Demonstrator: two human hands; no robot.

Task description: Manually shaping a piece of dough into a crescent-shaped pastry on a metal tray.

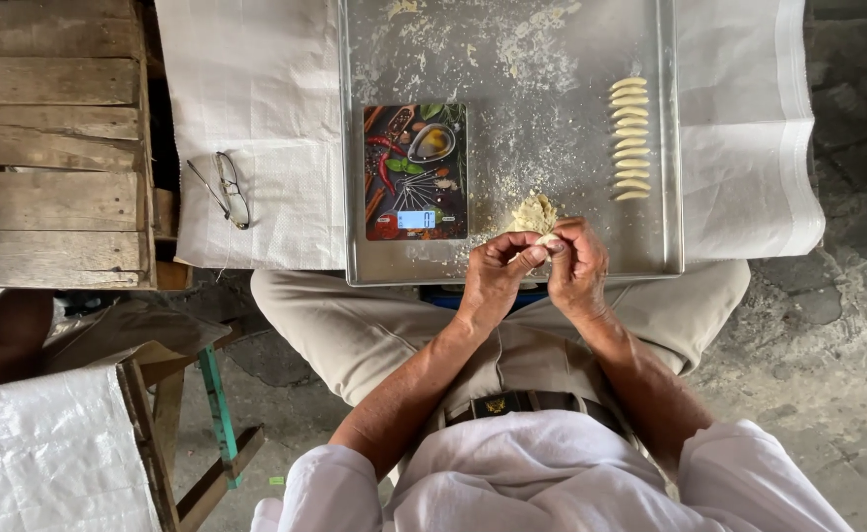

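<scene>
White sleeves (pixel 552 483) and a belt sit closest to the camera, with tan trousers below the forearms of a seated person seen from above. Both hands meet over the near edge of a metal tray (pixel 374 59) that rests on a surface covered with white woven cloth (pixel 256 99). Left hand (pixel 496 274) and right hand (pixel 577 264) are curled narrow, fingertips pinched together on a small pale dough piece (pixel 546 239) held between them. Just beyond the hands, touching the tray, lies a small lump of dough (pixel 533 212) amid scattered flour. On the left part of the tray stands a flat kitchen scale (pixel 416 171) with a picture of spices on its face and a small lit display. Near the tray's right edge, well apart from the hands, a neat column of shaped dough pieces (pixel 631 139) lies one above another. Left of the tray, on the cloth, lies a pair of glasses (pixel 223 187). Further left is a worn wooden pallet (pixel 49 138). At lower left stands a wooden stool (pixel 187 433) draped with more white cloth, on rough stone floor
</scene>
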